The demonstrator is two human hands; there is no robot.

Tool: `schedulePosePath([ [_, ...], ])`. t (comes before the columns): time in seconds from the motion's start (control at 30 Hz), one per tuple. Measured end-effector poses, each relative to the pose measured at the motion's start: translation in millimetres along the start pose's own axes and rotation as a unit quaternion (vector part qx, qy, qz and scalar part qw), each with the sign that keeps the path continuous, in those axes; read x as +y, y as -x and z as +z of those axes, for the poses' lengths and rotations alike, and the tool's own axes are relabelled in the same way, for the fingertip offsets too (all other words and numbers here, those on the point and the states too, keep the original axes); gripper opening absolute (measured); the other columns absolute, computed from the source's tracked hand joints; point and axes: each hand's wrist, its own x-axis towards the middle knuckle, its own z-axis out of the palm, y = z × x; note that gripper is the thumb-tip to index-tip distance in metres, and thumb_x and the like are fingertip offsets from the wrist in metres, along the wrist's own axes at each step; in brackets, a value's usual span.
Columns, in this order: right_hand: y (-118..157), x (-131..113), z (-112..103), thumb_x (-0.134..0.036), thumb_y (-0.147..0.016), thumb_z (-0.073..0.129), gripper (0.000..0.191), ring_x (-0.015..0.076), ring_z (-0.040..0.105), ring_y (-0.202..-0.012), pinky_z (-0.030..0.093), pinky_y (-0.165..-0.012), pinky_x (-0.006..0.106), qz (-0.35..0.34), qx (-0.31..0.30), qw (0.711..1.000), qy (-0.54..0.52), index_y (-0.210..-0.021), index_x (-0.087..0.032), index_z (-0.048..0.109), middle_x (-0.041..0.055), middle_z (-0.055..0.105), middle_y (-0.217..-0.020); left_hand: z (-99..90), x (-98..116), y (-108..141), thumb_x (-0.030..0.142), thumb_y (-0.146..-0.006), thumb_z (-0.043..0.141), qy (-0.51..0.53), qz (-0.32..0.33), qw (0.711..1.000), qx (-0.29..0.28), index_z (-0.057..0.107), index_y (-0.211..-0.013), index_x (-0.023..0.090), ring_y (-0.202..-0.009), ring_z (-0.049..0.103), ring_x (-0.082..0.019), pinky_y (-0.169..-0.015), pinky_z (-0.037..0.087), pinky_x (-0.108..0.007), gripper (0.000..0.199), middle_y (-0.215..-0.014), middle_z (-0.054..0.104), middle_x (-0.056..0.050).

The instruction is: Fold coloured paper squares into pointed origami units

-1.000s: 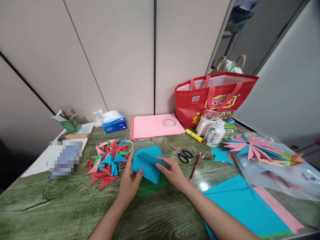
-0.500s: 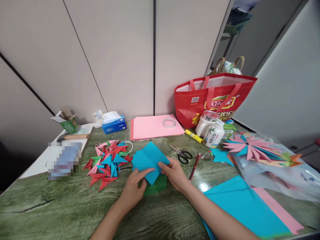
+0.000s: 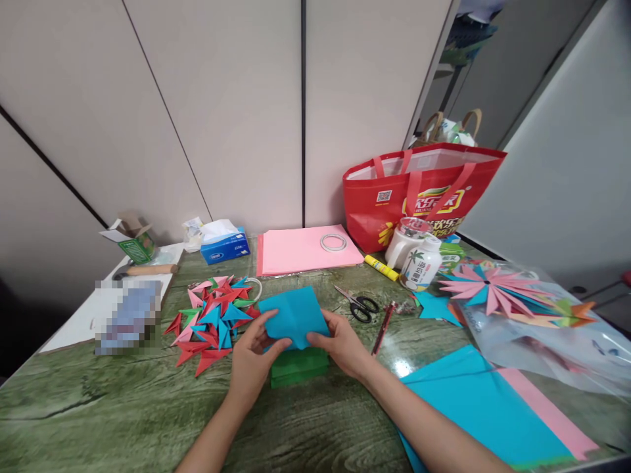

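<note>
both our hands were half closed on one blue paper square (image 3: 294, 316). our left hand (image 3: 252, 358) curled its fingers about the left side, thumb resting along the near edge; our right hand (image 3: 344, 341) pinched the right side, thumb in front and fingers mostly hidden behind. between them we held the faintly creased square tilted over the far part of a green paper stack (image 3: 298, 373).

left of that stack we had a heap of folded paper pieces (image 3: 217, 318), red, blue, pink and green. to its right and a little beyond lay black-handled scissors (image 3: 353, 301), with a slim red pen (image 3: 382, 332) farther right. well right of the stack and nearer us we saw large blue sheets (image 3: 488, 407) beside a pink strip (image 3: 549, 410). straight beyond it lay pink paper (image 3: 296, 253); beyond and to the right stood a red bag (image 3: 372, 210).
</note>
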Motion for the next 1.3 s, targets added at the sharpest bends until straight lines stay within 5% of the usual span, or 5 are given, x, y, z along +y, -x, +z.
schedulePosePath([
  [0.2, 1.7, 6.5, 5.5, -0.028, -0.044, 0.078, 0.038, 0.0143, 0.051, -0.061, 0.042, -0.055, 0.024, -0.024, 0.032, 0.991, 0.124, -0.075, -0.017, 0.059, -0.0027, 0.059, -0.066, 6.6, -0.5, 4.0, 0.021, -0.06, 0.07, 0.058, -0.001, 0.998, 0.0, 0.022, -0.13, 0.023, -0.064, 0.063, -0.018, -0.053, 0.052, -0.028, 0.085, -0.079, 0.066, -0.002],
  [0.37, 2.6, 5.7, 9.1, -0.03, -0.049, 0.075, 0.033, 0.0142, 0.049, -0.06, 0.041, -0.054, 0.024, -0.036, 0.045, 0.987, 0.148, -0.075, -0.016, 0.06, -0.0018, 0.059, -0.065, 7.8, -2.7, 2.6, 0.023, -0.055, 0.072, 0.046, -0.036, 0.998, 0.003, 0.052, -0.099, 0.016, -0.058, 0.06, -0.016, -0.048, 0.051, -0.026, 0.05, -0.076, 0.066, -0.002],
  [0.57, 2.3, 5.8, 6.5, -0.033, -0.052, 0.073, 0.026, 0.0131, 0.048, -0.056, 0.039, -0.051, 0.023, -0.045, 0.059, 0.985, 0.158, -0.066, -0.015, 0.061, -0.0022, 0.057, -0.06, 5.7, -0.1, 2.1, 0.025, -0.056, 0.071, 0.013, -0.045, 0.998, -0.036, 0.064, -0.071, 0.014, -0.056, 0.06, -0.017, -0.059, 0.05, -0.029, 0.019, -0.061, 0.066, -0.001],
  [1.03, 2.1, 6.9, 9.9, -0.028, -0.047, 0.076, 0.033, 0.0127, 0.048, -0.058, 0.039, -0.055, 0.023, -0.021, 0.038, 0.992, 0.116, -0.074, -0.016, 0.06, -0.003, 0.057, -0.064, 5.8, -5.2, 2.8, 0.026, -0.055, 0.072, 0.035, -0.067, 0.997, -0.01, 0.067, -0.07, 0.015, -0.054, 0.061, -0.017, -0.057, 0.05, -0.029, 0.019, -0.061, 0.069, -0.002],
  [1.3, 2.6, 7.2, 7.0, -0.034, -0.062, 0.066, 0.022, 0.0119, 0.047, -0.056, 0.04, -0.054, 0.023, -0.021, 0.042, 0.988, 0.146, -0.071, -0.015, 0.06, -0.002, 0.057, -0.063, 5.5, -7.4, 2.3, 0.024, -0.054, 0.073, 0.041, -0.077, 0.996, -0.005, 0.068, -0.069, 0.014, -0.056, 0.06, -0.017, -0.057, 0.05, -0.027, 0.019, -0.062, 0.069, -0.002],
])
